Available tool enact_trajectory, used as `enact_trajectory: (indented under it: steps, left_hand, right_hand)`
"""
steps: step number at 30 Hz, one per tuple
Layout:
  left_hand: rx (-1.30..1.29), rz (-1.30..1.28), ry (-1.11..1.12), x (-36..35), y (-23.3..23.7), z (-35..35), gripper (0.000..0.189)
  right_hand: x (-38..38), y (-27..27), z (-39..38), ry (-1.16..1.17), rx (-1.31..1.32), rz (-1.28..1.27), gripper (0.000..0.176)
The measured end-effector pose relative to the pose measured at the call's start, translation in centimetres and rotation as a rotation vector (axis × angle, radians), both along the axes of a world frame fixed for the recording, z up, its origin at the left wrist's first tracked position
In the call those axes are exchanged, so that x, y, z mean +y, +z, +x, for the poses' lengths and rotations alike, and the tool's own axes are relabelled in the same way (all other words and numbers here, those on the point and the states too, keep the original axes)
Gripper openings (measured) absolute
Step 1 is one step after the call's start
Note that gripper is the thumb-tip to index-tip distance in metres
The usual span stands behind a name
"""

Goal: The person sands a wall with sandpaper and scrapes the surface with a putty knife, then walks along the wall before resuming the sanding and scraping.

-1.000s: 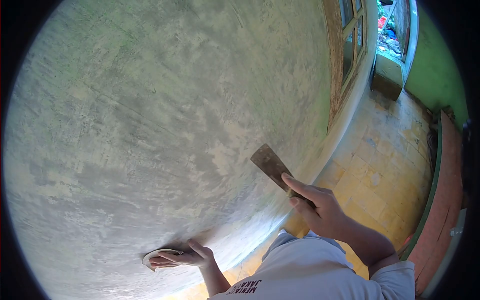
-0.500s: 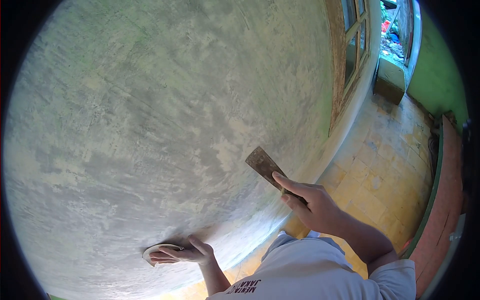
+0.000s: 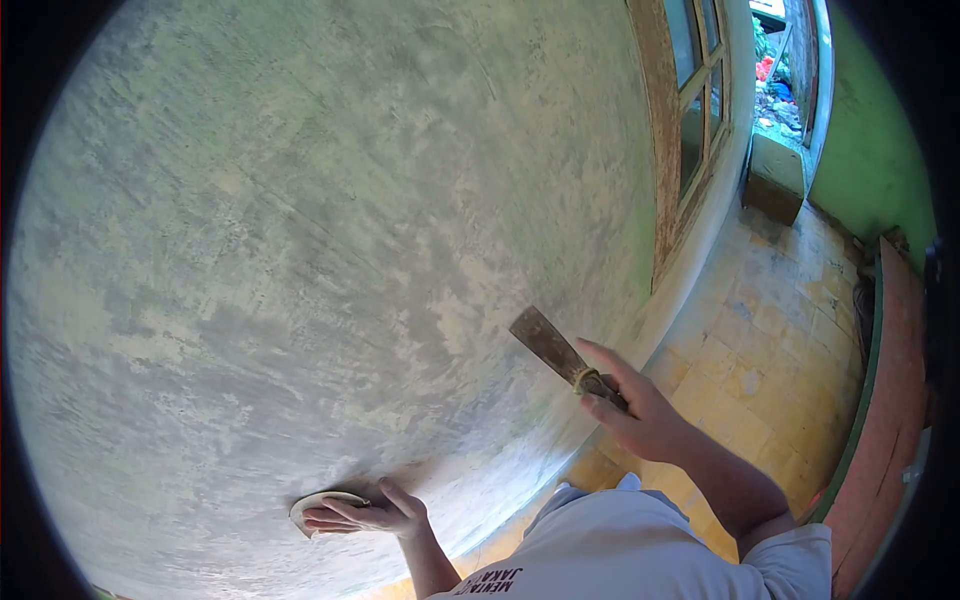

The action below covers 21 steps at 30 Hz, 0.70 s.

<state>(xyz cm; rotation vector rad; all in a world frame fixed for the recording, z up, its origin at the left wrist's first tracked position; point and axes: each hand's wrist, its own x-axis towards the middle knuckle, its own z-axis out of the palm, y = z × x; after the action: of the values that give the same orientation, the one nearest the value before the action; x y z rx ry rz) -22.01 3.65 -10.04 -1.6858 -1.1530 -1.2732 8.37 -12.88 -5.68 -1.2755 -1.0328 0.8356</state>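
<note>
Two hands (image 3: 640, 412) (image 3: 388, 513), one scraper (image 3: 548, 341), one disc (image 3: 316, 502)

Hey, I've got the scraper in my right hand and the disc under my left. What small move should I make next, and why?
Probably lay your right hand's raised finger along the scraper. That finger stands off the tool, so the grip may be less steady. Your left hand lies over the disc, busy at the wall.
</note>
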Motion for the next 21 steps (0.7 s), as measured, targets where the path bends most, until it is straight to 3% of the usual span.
enact_trajectory:
  steps: [1,2,4,7,13,17,19,21]
  left_hand:
    - [-0.008,0.003,-0.001,0.0,0.0,0.1,0.073]
    - [-0.011,0.008,-0.009,0.0,0.1,0.2,0.074]
    - [-0.006,0.021,-0.007,0.0,0.1,0.1,0.073]
    - [0.013,0.034,-0.009,0.1,0.1,0.1,0.073]
    - [-0.007,0.027,-0.019,0.0,0.4,0.3,0.072]
    - [-0.014,0.017,-0.015,-0.2,0.4,0.5,0.072]
    - [-0.017,0.019,-0.019,-0.1,0.6,0.4,0.072]
    - [-0.006,0.033,-0.025,-0.1,0.6,0.5,0.072]
  right_hand:
    - [-0.6,-0.4,0.4,0.014,0.233,-0.048,0.048]
    - [-1.2,-1.2,1.0,0.013,0.224,-0.046,0.048]
    - [-2.3,-3.4,2.4,0.147,0.467,-0.189,0.054]
    - [-3.8,-6.6,4.2,0.188,0.538,-0.294,0.058]
    - [-5.3,-7.6,5.5,-0.064,0.058,-0.327,0.055]
    - [-4.9,-7.3,6.4,-0.201,0.106,-0.071,0.047]
    - [-4.5,-5.5,6.4,-0.328,0.291,0.110,0.041]
    - [-4.4,-4.5,6.7,-0.365,0.195,0.162,0.041]
